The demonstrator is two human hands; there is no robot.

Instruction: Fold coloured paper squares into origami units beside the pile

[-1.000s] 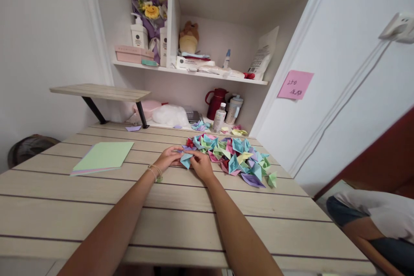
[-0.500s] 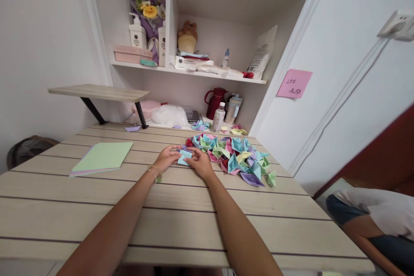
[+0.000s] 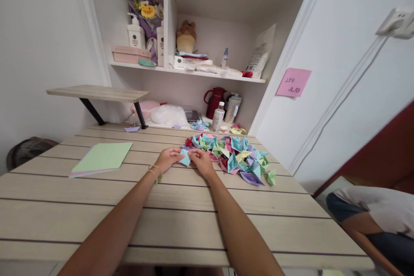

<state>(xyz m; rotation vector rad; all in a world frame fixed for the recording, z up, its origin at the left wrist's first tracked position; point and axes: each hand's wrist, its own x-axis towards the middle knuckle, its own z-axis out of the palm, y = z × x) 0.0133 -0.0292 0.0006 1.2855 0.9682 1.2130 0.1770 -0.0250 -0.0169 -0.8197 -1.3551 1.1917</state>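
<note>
A small folded piece of light-blue paper (image 3: 185, 158) is held between both hands just above the slatted table (image 3: 181, 207). My left hand (image 3: 169, 158) pinches its left edge, thumb toward me. On the other side my right hand (image 3: 201, 161) grips the right edge between thumb and fingers. Right beside that hand lies a heap of folded paper boats (image 3: 237, 157) in blue, green, pink, purple and yellow. A stack of flat coloured sheets (image 3: 103, 157), green on top, rests to the left of my left hand.
A small raised stand (image 3: 97, 92) on black legs is at the back left. Behind the heap stand a clear bottle (image 3: 217, 117), a red jug (image 3: 215, 102) and a tumbler (image 3: 233, 108). At the right edge sits another person (image 3: 375, 211).
The blue paper has turned in my fingers from a squarish lie to a pointed one, point toward me. Both hands stay in nearly the same place.
</note>
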